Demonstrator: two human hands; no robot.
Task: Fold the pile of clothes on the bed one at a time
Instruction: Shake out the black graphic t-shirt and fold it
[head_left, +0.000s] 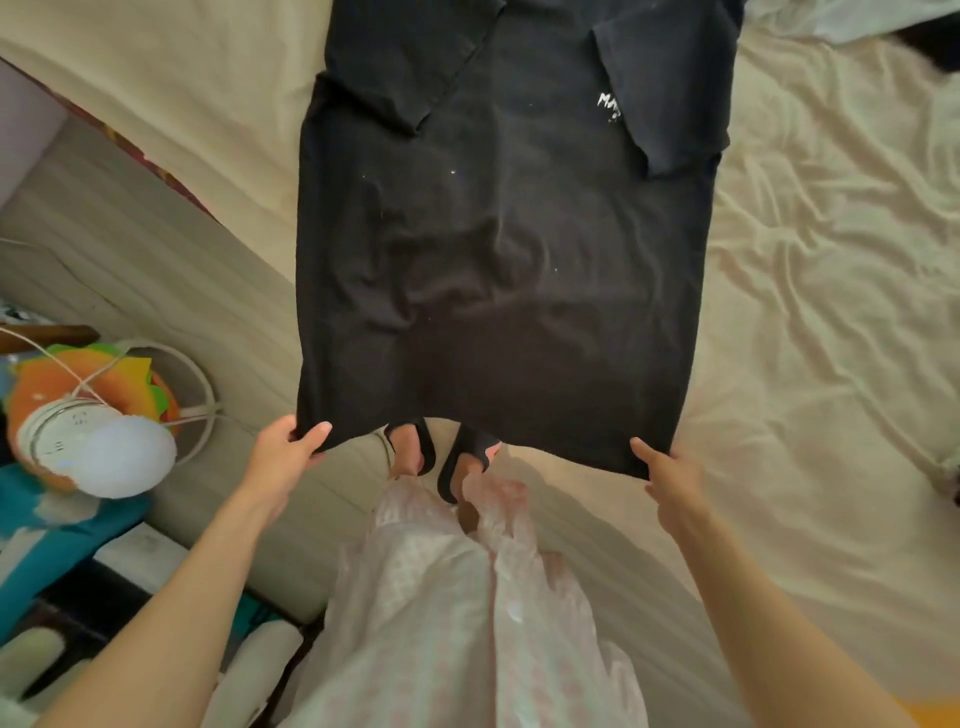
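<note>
From the head camera, you are looking down at a black cotton T-shirt (498, 260) with both short sleeves folded in over its body and a small white print partly showing beside the right sleeve. Its upper part is lying on the bed covered with a wrinkled cream sheet (810, 291), while its hem is hanging off the near edge of the bed, lifted toward you. Your left hand (291, 447) is pinching the left hem corner, thumb on top of the cloth and fingers curled beneath it. Your right hand (667, 467) is gripping the right hem corner, thumb lying along the fabric edge and the fingers tucked behind it, so each grip is closed on the shirt. The hem is stretching fairly taut between the two corners. Just below it your feet are showing in black open-toed slippers (457, 457), standing on the floor beside the mattress, and your pale pink patterned trousers (457, 597) are filling the lower middle. To the left, on the floor, a white round lamp-like device (98, 447) with a cord is sitting against an orange and green soft toy (78, 374), near a teal cloth (47, 540). At the far top right, a pale crumpled garment (841, 21) is lying on the bed, well apart from the shirt.
</note>
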